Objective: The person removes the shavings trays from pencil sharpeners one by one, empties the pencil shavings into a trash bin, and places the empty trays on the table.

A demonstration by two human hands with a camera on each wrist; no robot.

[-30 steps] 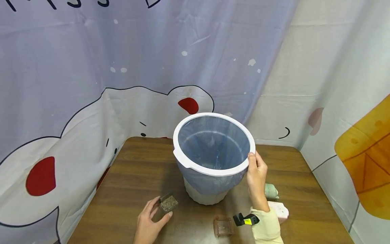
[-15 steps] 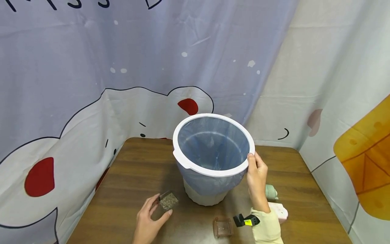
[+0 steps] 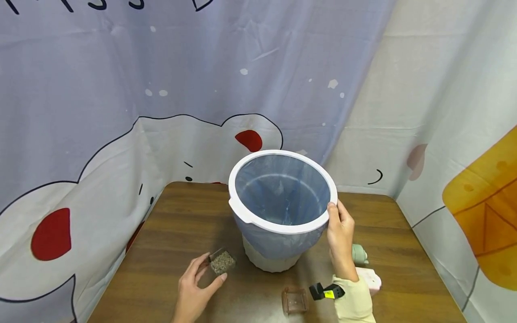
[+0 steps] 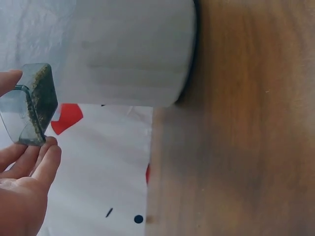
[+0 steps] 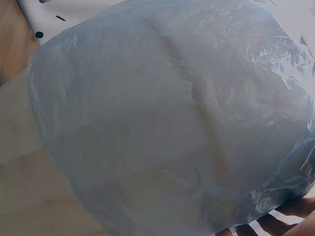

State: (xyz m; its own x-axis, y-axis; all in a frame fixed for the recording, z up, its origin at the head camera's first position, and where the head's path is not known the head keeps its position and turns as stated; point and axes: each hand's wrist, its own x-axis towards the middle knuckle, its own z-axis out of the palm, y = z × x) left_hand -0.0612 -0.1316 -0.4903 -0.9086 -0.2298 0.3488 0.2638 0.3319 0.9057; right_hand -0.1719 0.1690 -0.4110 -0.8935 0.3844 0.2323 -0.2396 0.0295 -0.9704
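A waste bin (image 3: 271, 261) with a white rim (image 3: 241, 209) stands on the table, lined with a bluish see-through bag (image 3: 282, 193) that hangs over the outside. My right hand (image 3: 340, 240) grips the rim at the right, thumb on top. In the right wrist view the bag (image 5: 128, 108) hides most of the bin, and fingers show at the lower right corner. Left of the bin, my left hand (image 3: 194, 287) holds a small clear box (image 3: 222, 262) with greenish-brown grains between thumb and fingers. The left wrist view shows this box (image 4: 40, 101) raised beside the bin wall.
A small brown see-through box (image 3: 294, 300) lies in front of the bin. Right of my forearm are a green roll (image 3: 358, 254) and a white-pink object (image 3: 369, 279), partly hidden by the sleeve. A printed curtain (image 3: 194, 148) hangs behind the wooden table (image 3: 194, 215).
My left hand has shifted slightly left, and the clear box has risen a little and tilted, showing more of its grains. The right hand keeps its hold on the rim.
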